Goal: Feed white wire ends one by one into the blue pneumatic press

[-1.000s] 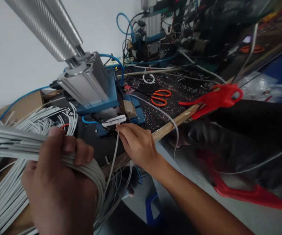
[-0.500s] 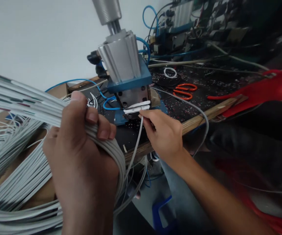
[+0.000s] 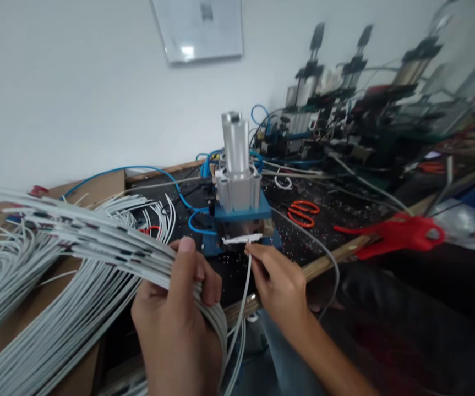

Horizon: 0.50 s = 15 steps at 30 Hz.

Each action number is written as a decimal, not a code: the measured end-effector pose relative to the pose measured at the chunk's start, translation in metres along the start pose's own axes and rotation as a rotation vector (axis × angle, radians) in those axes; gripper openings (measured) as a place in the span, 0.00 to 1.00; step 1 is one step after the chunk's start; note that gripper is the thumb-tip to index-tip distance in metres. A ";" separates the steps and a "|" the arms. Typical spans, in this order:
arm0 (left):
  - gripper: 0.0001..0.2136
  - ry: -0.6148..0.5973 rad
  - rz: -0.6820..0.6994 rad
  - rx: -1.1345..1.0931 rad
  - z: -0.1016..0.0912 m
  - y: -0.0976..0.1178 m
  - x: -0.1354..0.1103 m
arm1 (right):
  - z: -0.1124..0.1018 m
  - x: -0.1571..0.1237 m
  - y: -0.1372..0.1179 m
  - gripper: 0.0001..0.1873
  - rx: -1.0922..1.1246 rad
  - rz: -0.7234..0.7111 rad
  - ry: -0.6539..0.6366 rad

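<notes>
My left hand (image 3: 183, 319) is wrapped around one bundle of white cables (image 3: 109, 242); my right hand (image 3: 280, 278) pinches one cable (image 3: 244, 291) at the near press (image 3: 239, 192). Cardboard (image 3: 97, 187) on the left bears two more heaps; whether it's a box, I can't tell. Right of the press lie orange-handled scissors (image 3: 303, 211) and one red air gun (image 3: 389, 236).

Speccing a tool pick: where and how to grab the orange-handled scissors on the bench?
Likely best by the orange loops, from above and the right. The loops look flat on the bench and point rightward, away from the press; a grey cable curves past on the near side. Blade end can't be made out.
</notes>
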<state>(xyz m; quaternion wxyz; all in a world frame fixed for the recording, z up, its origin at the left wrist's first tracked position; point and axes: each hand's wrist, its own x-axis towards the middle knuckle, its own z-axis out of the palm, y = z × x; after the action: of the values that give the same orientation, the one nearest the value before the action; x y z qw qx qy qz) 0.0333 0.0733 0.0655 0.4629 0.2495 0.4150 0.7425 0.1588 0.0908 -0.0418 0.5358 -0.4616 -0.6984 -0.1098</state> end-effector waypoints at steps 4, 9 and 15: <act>0.19 0.061 -0.063 -0.028 0.001 0.000 0.001 | -0.001 0.002 0.000 0.15 -0.005 -0.012 0.012; 0.23 0.025 -0.140 -0.094 -0.006 -0.009 0.008 | 0.000 0.008 0.001 0.24 0.031 -0.036 0.088; 0.31 -0.111 -0.248 0.168 -0.022 -0.035 0.006 | -0.020 -0.006 -0.010 0.16 0.071 -0.082 0.130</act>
<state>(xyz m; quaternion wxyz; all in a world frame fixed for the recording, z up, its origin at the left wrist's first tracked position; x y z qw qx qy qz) 0.0305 0.0779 0.0242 0.5507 0.2745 0.4771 0.6275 0.1642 0.0690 -0.0351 0.5913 -0.4052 -0.6838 -0.1364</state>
